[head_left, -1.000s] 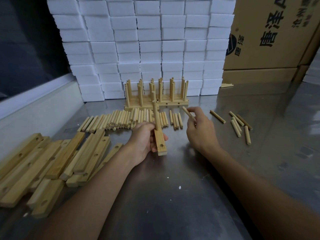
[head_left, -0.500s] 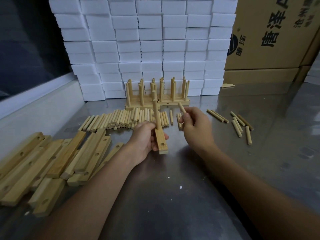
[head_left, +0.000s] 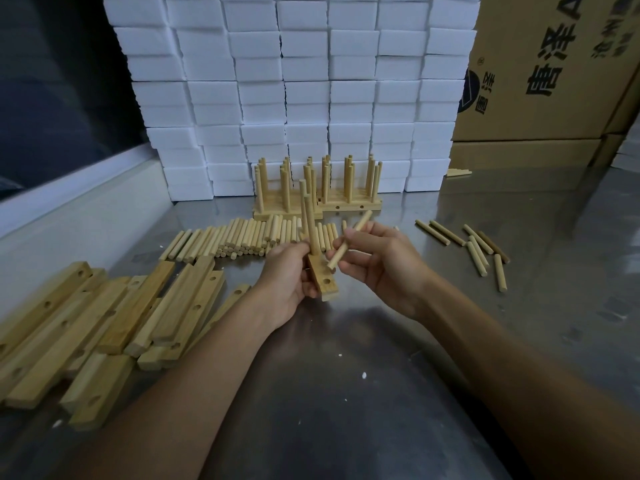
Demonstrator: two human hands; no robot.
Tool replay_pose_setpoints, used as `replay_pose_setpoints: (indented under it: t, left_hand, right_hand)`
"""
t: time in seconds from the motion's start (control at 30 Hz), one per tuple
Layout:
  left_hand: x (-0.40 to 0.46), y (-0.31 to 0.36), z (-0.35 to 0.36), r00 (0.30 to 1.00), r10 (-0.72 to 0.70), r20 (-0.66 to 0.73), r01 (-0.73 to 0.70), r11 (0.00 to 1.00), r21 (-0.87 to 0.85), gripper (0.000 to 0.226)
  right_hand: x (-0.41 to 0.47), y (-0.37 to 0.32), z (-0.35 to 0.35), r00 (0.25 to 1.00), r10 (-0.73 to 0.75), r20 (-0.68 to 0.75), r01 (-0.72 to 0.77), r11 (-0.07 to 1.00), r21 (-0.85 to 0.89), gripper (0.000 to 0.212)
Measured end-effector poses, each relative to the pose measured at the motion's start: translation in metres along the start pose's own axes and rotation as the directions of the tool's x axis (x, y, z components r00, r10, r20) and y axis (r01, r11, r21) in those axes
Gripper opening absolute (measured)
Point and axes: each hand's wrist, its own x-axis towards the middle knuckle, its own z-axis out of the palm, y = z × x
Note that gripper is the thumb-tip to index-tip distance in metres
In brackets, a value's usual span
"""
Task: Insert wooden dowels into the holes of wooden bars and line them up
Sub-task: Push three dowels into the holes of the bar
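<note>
bars (head_left: 86,327) lay heaped at the left of the bench (head_left: 346,393), drilled but unfilled, some overlapping. just right of them the left hand (head_left: 287,282) had its fingers curled round a short bar (head_left: 323,282), the grip closed on it, with two dowels already standing in it and an empty hole near its close end. the right hand (head_left: 381,268) pinched a loose dowel (head_left: 348,242) between thumb and fingertips, slanted, its lower end just beside the held bar and not yet in a hole. the likely slip was a skewed entry: at that slant the tip could catch the hole's rim and jam, or knock the standing dowel beside it. behind the hands a row of loose dowels (head_left: 242,237) lay side by side, and beyond them stood the finished bars (head_left: 317,206) against white foam blocks (head_left: 311,81). a few scattered dowels (head_left: 481,247) lay to the right, well apart, with cardboard boxes (head_left: 554,81) behind. nothing blocked the held bar itself.
</note>
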Motion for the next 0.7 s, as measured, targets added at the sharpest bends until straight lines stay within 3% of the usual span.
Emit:
replay_pose_setpoints:
  t: [0.33,0.5,0.7]
  left_hand:
    - [-0.003,0.002,0.000,1.000,0.019,0.023,-0.019,0.999,0.025,0.029]
    - [-0.004,0.002,0.000,0.999,0.039,0.029,-0.040,0.998,0.041,0.029]
    - [-0.005,0.003,0.001,0.999,0.038,-0.005,-0.038,0.997,0.070,0.030]
  right_hand:
    - [-0.005,-0.007,0.003,0.989,-0.122,0.084,0.144,0.918,-0.369,0.019]
    - [-0.007,-0.010,0.007,0.961,-0.242,0.133,0.274,0.778,-0.566,0.019]
    - [-0.006,-0.014,0.012,0.914,-0.281,0.294,0.400,0.493,-0.773,0.024]
